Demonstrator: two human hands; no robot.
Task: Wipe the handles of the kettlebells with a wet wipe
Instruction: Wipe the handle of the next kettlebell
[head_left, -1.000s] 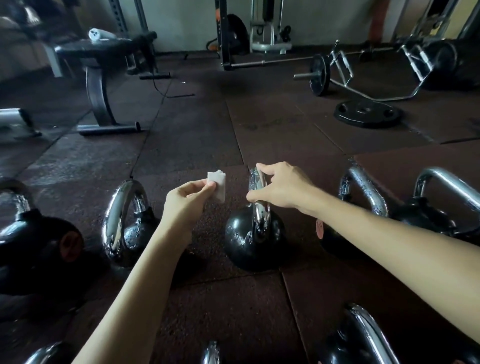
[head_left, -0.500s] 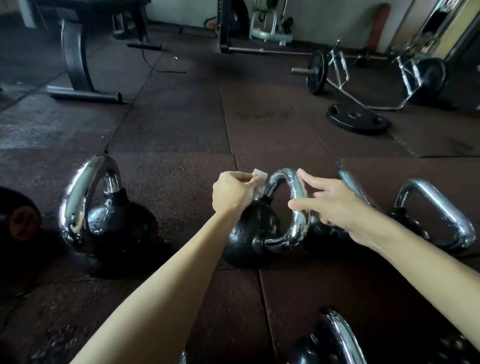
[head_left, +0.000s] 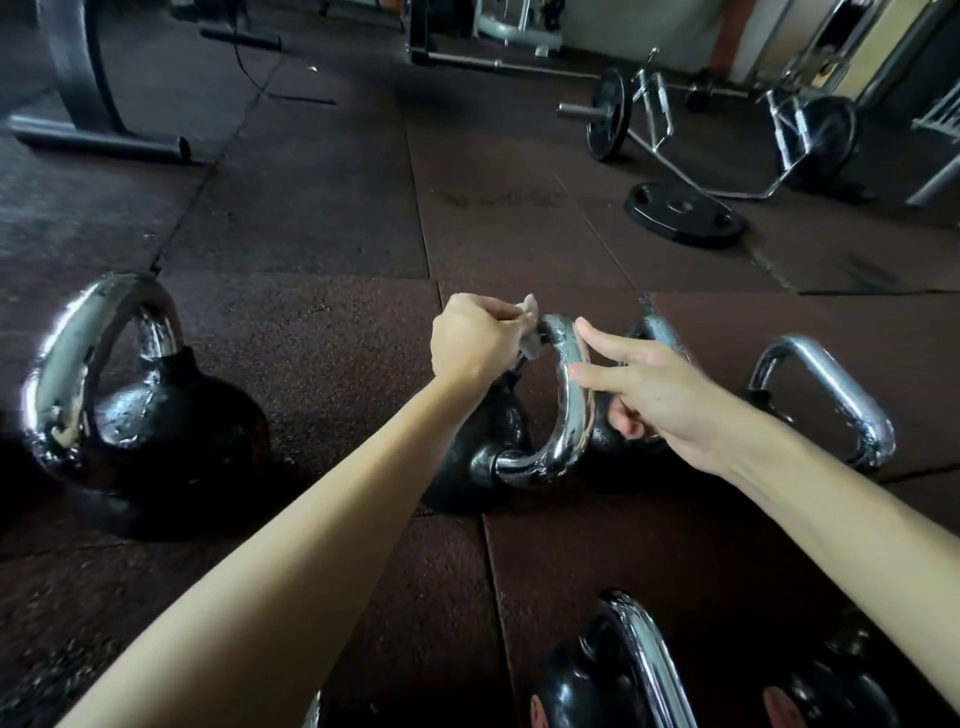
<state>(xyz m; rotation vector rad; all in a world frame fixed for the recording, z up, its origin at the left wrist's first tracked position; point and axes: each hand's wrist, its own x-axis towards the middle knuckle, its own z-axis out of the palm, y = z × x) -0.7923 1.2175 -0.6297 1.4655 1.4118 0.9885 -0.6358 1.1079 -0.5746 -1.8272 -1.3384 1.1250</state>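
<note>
Centre kettlebell (head_left: 467, 457): black ball, tipped over, chrome handle (head_left: 569, 395) looping up to its right, wet sheen. Wet wipe (head_left: 531, 343): small crumpled white wad, pinched in left hand (head_left: 478, 348), pressed on handle's top left end. Larger kettlebell (head_left: 171, 431) upright, well left of centre one. Two more chrome-handled kettlebells (head_left: 831, 395) just right; another (head_left: 587, 686) nearer camera.

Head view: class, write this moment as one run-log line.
step: wipe on handle of middle kettlebell | left hand: grips wipe against handle top | right hand: straight fingers touch handle side
</note>
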